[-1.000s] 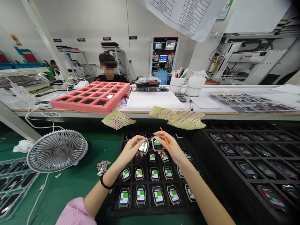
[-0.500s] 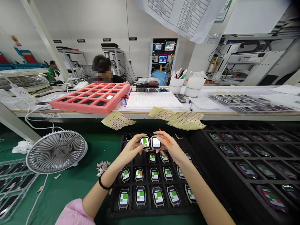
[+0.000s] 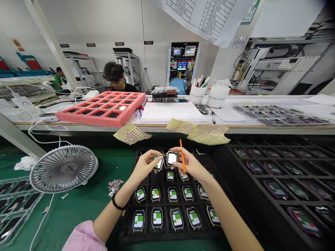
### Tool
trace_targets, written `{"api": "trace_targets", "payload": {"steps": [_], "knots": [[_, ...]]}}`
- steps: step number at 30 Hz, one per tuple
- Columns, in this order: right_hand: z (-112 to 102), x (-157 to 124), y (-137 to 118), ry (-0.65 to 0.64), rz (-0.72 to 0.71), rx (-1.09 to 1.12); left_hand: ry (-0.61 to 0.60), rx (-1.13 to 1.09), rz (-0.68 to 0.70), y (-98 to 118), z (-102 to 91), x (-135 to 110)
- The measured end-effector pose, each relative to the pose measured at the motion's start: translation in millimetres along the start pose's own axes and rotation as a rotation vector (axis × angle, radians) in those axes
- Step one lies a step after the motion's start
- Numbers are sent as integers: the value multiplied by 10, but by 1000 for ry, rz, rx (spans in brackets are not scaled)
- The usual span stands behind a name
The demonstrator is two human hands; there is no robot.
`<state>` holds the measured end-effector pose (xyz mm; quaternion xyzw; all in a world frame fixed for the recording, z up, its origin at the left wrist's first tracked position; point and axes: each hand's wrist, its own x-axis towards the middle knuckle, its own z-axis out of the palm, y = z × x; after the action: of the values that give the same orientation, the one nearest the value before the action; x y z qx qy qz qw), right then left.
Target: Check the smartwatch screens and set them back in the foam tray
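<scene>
My left hand is closed on a smartwatch case with a green and white screen, tilted and partly covered by the thumb. Beside it, my right hand grips a second smartwatch case with a mostly white screen, its thumb at the lower edge. An orange pen-like stick stands nearly upright, tucked in the right hand's fingers. Both hands are over the far part of a black foam tray, whose compartments hold several lit watch cases.
A grey fan and small paper scraps lie left of the tray. More watches sit in a dark tray at right. Yellow sticker sheets hang from the shelf edge, where a pink foam tray rests. Co-workers are beyond.
The two watch cases have moved slightly apart, and the left one has tilted and dropped a little. The orange stick has swung from slanted to nearly upright.
</scene>
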<state>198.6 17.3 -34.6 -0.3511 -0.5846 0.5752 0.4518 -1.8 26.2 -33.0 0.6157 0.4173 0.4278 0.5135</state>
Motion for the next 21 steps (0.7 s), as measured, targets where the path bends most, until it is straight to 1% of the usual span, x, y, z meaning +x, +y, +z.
{"api": "trace_targets", "payload": {"steps": [3, 6, 11, 14, 17, 21], "knots": [[1, -8, -12, -23, -13, -13, -42, -4, 17, -24, -7, 12], [3, 4, -1, -2, -11, -3, -93, -19, 64, -49, -14, 20], [20, 44, 43, 164, 7, 33, -117, 37, 83, -44, -10, 8], [35, 48, 51, 215, 23, 27, -126, 16, 70, -28, 2, -1], [41, 41, 45, 212, 34, 25, -121, -19, 63, -29, 10, 1], [16, 35, 42, 158, 27, 17, -105, -12, 84, -58, 4, 20]]}}
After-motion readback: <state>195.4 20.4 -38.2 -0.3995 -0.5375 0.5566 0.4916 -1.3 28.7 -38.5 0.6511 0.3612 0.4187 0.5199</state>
